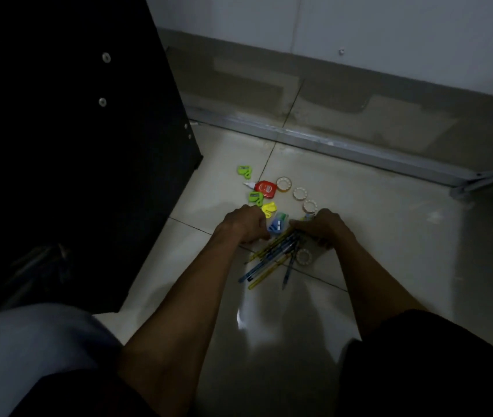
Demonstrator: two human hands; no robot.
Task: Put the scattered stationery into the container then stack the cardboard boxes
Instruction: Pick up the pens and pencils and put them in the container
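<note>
Looking down from your head, you are on the first step, gathering stationery. Your right hand (322, 227) curls its fingers over the far ends of the pens (270, 261) on the floor (389, 236). Your left hand (246, 224) is curled beside the blue sharpener (277, 225); I cannot tell if it holds anything. Next, scoop the pens into one bunch.

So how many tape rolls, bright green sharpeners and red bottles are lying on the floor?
Tape rolls: 4
Green sharpeners: 2
Red bottle: 1
Total: 7
</note>
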